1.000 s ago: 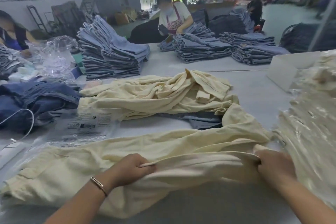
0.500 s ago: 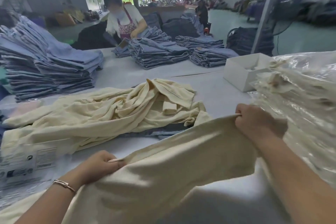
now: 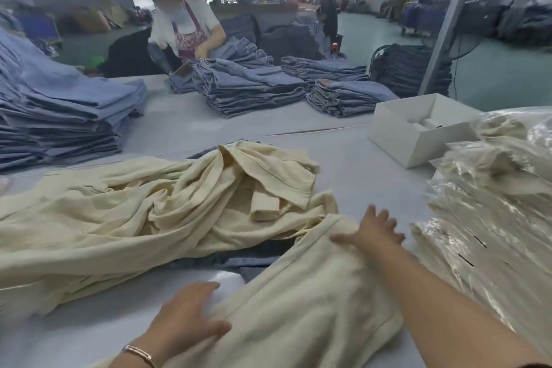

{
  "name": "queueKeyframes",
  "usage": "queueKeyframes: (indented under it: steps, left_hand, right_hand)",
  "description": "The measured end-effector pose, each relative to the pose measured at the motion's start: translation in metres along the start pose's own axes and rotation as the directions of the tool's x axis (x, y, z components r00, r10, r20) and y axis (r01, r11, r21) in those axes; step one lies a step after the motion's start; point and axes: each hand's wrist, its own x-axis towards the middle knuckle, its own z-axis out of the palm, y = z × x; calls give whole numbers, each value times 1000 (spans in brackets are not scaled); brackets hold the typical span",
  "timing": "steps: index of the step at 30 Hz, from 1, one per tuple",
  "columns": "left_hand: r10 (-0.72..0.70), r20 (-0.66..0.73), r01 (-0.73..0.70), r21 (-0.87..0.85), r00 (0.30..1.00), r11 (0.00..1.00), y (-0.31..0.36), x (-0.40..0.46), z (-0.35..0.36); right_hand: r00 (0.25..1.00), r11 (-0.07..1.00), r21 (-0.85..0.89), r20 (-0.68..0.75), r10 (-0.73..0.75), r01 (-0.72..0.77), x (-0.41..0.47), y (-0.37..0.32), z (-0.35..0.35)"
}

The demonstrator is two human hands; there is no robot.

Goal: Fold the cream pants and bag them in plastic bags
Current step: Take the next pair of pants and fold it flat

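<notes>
Cream pants [image 3: 304, 317]: lower centre of the frame, lying on the table [image 3: 352, 164]; soft, light, limp, likely to slump; best taken at edges or waistband.
Left hand [image 3: 185, 320]: fingers straight, pressing the near edge.
Right hand [image 3: 373, 231]: fingers spread, flat on the far corner.
Pile [image 3: 143, 206]: unfolded cream pants, centre left.
Bags [image 3: 490, 203]: right edge, filled with folded cream pants.
Box [image 3: 418, 128]: white, open, contents unclear.

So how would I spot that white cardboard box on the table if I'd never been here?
Start at the long grey worktable and look to its far right side. The open white cardboard box sits just beyond the crinkly pile of plastic-bagged cream pants. It is the only rigid, square-cornered thing among soft cloth.
</notes>
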Motion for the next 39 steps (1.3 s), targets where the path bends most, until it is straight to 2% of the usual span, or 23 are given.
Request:
queueKeyframes:
  steps: [2, 4, 7, 10, 13, 16, 17, 18, 20, 21, 22, 23, 24, 25, 26, 27, 28, 29, 31, 33, 34, 37, 39]
  left_hand:
    - [6, 11, -6, 12, 1000, 1000, 4, 8, 6]
    - [-20, 22, 21, -32, 1000, 999, 7, 10, 8]
    - [3, 100, -1, -27, 995, 1000, 9, 8, 8]
    - [44, 170, -30, -87, 984, 996, 14, -1, -7]
    - [176, 87, -164, -134, 981, 977, 22, -19, -31]
    - [247, -1, -236, -308, 969, 922, 26, -47, -58]
    - [263, 38, -227, -397, 964, 889, 24, -58, -69]
    - [298, 133, -202, -480, 945, 854, 21, -69, -79]
    - [377, 386, -82, -598, 842, 797, 16, -87, -97]
    - [391, 441, -39, -621, 808, 782, 14, -91, -101]
    - [379, 421, -37, -627, 824, 778, 15, -91, -102]
    - [327, 327, -78, -591, 887, 803, 17, -87, -99]
    - [248, 164, -137, -498, 955, 856, 18, -79, -92]
    - [166, -23, -163, -349, 986, 923, 21, -67, -84]
    - [112, -186, -140, -139, 976, 980, 26, -58, -76]
    - [80, -284, -66, 60, 955, 996, 30, -52, -68]
    - [48, -336, 15, 183, 941, 983, 31, -49, -57]
    - [21, -363, 70, 235, 931, 970, 34, -48, -44]
    - [70, -482, 37, 210, 874, 977, 43, -55, -19]
    - [234, -580, -143, 199, 780, 969, 55, -70, 10]
    - [309, -595, -240, 195, 742, 951, 61, -82, 27]
    - [486, -523, -415, 256, 700, 873, 76, -117, 79]
    - [502, -510, -426, 268, 699, 864, 78, -130, 107]
  right_hand:
    - [988, 990, 134, 143, -51, 31, 10, 14, 9]
    - [974, 962, 268, 206, -100, 42, 16, 23, 16]
    - [958, 836, 545, 266, -102, -62, 13, 33, 17]
    - [966, 729, 683, 213, -149, -38, -9, 44, 4]
    - [980, 673, 739, 103, -168, 38, -48, 60, -25]
    - [968, 732, 671, 86, -237, 119, -96, 84, -60]
    - [951, 774, 615, 121, -284, 152, -112, 91, -71]
    - [930, 801, 570, 165, -327, 181, -127, 100, -81]
    - [921, 809, 559, 190, -340, 184, -148, 115, -94]
    - [933, 803, 566, 152, -326, 188, -154, 119, -97]
    - [950, 795, 571, 85, -302, 202, -157, 120, -98]
    - [966, 791, 573, -5, -259, 215, -156, 119, -95]
    - [973, 788, 572, -112, -200, 228, -152, 115, -90]
    - [965, 791, 562, -229, -131, 241, -146, 110, -82]
    - [940, 816, 523, -333, -69, 246, -140, 102, -74]
    - [908, 868, 438, -418, -34, 234, -135, 94, -64]
    - [880, 927, 310, -473, -42, 211, -131, 88, -53]
    - [864, 961, 184, -496, -92, 208, -128, 86, -40]
    - [836, 963, 38, -506, -213, 268, -125, 88, -15]
    - [847, 948, 19, -455, -275, 318, -125, 95, 9]
    - [870, 939, 21, -385, -309, 343, -126, 98, 24]
    - [876, 882, -73, -101, -472, 466, -139, 107, 77]
    - [845, 847, -137, -91, -527, 514, -149, 115, 103]
